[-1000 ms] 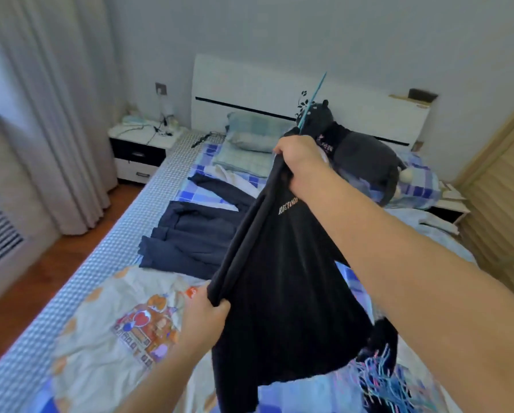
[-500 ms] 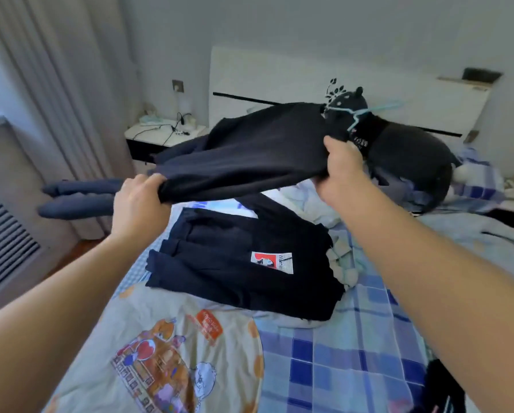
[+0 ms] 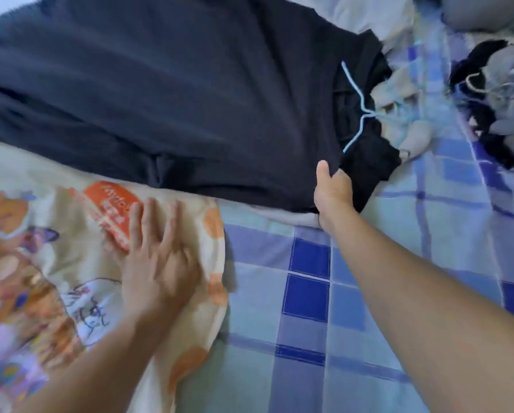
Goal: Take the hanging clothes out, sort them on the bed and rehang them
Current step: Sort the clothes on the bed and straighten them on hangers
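Observation:
A dark navy garment [image 3: 175,93] lies spread across the bed, its neck end at the right with a light blue wire hanger [image 3: 358,105] still in it. My right hand [image 3: 333,192] grips the garment's near shoulder edge, thumb on top. My left hand [image 3: 157,257] rests flat with fingers spread on a cream cartoon-print cloth [image 3: 56,263] beside the garment's lower edge. The whole view is motion-blurred.
The blue-and-green checked bedsheet [image 3: 309,308] fills the near right. A heap of black, grey and pale clothes with hangers [image 3: 494,93] lies at the far right. A white fabric edge [image 3: 282,216] peeks from under the dark garment.
The dark garment, held up in the air by both hands before, now lies on the bed. My left hand has let go of it and rests on the cartoon-print cloth. The view has tipped down.

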### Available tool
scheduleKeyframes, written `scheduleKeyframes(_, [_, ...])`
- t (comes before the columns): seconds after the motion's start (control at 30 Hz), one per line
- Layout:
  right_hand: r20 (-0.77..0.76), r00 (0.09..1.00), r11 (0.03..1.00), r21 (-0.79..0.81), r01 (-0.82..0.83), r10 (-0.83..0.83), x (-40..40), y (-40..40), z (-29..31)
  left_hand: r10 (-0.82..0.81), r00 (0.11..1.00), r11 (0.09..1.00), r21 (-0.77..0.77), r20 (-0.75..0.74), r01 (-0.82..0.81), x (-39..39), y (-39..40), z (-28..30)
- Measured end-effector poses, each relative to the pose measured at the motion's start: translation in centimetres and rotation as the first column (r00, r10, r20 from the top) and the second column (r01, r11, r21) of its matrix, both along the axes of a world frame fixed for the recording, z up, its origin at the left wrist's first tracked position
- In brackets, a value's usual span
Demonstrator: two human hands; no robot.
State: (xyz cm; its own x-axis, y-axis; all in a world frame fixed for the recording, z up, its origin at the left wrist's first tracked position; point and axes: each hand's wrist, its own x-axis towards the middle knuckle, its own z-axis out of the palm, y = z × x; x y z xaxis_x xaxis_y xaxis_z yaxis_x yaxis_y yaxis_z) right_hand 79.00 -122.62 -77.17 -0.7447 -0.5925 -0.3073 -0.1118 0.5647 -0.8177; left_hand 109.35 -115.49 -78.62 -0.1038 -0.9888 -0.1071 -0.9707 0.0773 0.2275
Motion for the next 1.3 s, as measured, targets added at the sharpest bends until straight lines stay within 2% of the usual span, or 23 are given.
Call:
scheduleKeyframes(0.07, [-0.019, 1.0, 1.0, -0.022, 0.005, -0.005, 0.5, 0.1, -0.4, 0.044, 0.998, 0.999, -0.023, 0.036, -0.043, -0.4, -0.1, 0.0])
scheduleKeyframes(0.13, [-0.073, 0.997, 1.0, -0.008, 0.001, -0.002, 0.5, 0.0, 1.4, 0.065, 0.997, 0.997, 0.026, 0.04, -0.066, -1.0, 0.1, 0.8])
scheduleKeyframes(0.23, [-0.334, 0.943, 1.0, -0.015, -0.003, -0.002, -1.1, -0.4, 5.9, 0.089, 0.996, 0.991, 0.103, -0.011, -0.087, -3.6, 0.3, 2.5])
scheduleKeyframes(0.3, [-0.438, 0.898, 0.997, -0.073, -0.002, -0.031, -2.6, -0.8, 8.5, -0.071, 0.997, 0.99, 0.117, -0.025, 0.073, -6.8, 1.2, 2.6])
scheduleKeyframes(0.37, [-0.457, 0.887, 0.998, -0.042, 0.051, -0.065, -4.9, -0.7, 8.5, -0.209, 0.978, 0.974, 0.09, 0.0, 0.208, -9.2, 2.8, 1.7])
scheduleKeyframes(0.47, [-0.383, 0.92, 0.969, 0.182, 0.164, -0.084, -8.1, 0.9, 5.3, -0.184, 0.98, 0.981, 0.074, 0.072, 0.178, -9.7, 3.3, -0.1])
scheduleKeyframes(0.53, [-0.346, 0.934, 0.949, 0.252, 0.189, -0.095, -9.1, 2.0, 3.8, -0.196, 0.976, 0.98, 0.06, 0.094, 0.191, -9.7, 3.1, -0.5])
scheduleKeyframes(0.67, [-0.272, 0.946, 0.943, 0.23, 0.24, -0.174, -8.2, 1.8, 3.6, -0.218, 0.968, 0.973, 0.105, 0.125, 0.206, -9.8, 2.9, -0.3])
scheduleKeyframes(0.8, [-0.165, 0.943, 0.946, 0.099, 0.308, -0.29, -6.9, 0.9, 3.2, -0.216, 0.963, 0.973, 0.114, 0.162, 0.199, -9.9, 2.9, 0.0])
scheduleKeyframes(0.9, [-0.106, 0.943, 0.929, 0.17, 0.329, -0.315, -7.2, 0.6, 2.6, -0.216, 0.965, 0.974, 0.106, 0.148, 0.201, -10.0, 2.8, -0.1])
scheduleKeyframes(0.97, [-0.01, 0.961, 0.947, 0.166, 0.274, -0.277, -7.9, 1.1, 2.3, -0.218, 0.963, 0.974, 0.09, 0.157, 0.206, -9.9, 2.7, -0.3])
scheduleKeyframes(1.07, [0.11, 0.985, 0.986, 0.108, 0.124, -0.136, -8.3, 3.7, 2.7, -0.212, 0.963, 0.977, 0.074, 0.169, 0.202, -9.8, 2.8, -0.2])
scheduleKeyframes(1.13, [0.148, 0.984, 0.985, 0.151, 0.079, -0.102, -7.3, 7.1, 3.7, -0.206, 0.957, 0.977, 0.094, 0.204, 0.19, -10.1, 2.8, 0.2])
scheduleKeyframes(1.23, [0.137, 0.99, 0.966, 0.247, -0.076, 0.043, -3.8, 15.2, 5.3, -0.211, 0.946, 0.97, 0.169, 0.247, 0.173, -10.9, 4.3, 1.9])
scheduleKeyframes(1.3, [0.04, 0.979, 0.96, 0.191, -0.203, 0.199, 0.0, 22.0, 7.0, -0.316, 0.902, 0.941, 0.221, 0.294, 0.258, -11.4, 7.1, 3.5])
